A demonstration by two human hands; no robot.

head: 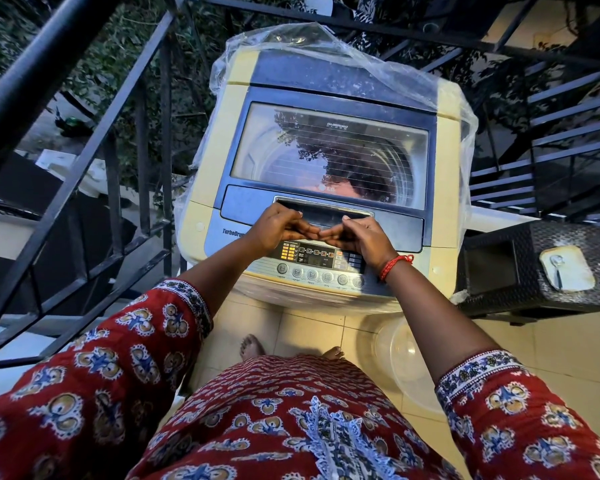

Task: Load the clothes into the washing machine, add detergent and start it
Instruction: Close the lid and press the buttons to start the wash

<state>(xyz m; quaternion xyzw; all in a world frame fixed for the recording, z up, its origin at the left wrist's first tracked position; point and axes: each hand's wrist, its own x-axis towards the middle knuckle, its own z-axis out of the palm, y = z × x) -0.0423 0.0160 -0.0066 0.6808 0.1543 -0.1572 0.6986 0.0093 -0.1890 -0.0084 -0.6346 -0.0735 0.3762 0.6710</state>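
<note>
Cream washing machine [215,174], grey-blue lid [326,202]; red sleeves [94,368] — floral, perhaps.

Top-loading washing machine [326,174] — cream body, blue-grey top — stands lid shut, clear plastic sheet draped over its back.

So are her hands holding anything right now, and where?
Nothing held: left hand and right hand hover, fingertips nearly touching, by the lid handle.

The washing machine [326,174] has a yellowed plastic body, a glossy see-through lid [329,152] (reflecting leaves) and a crinkled clear plastic sheet [326,53] behind. Matt dark metal railing [84,133]; woven-textured black box [541,268]; smooth floor tiles [312,330].
</note>
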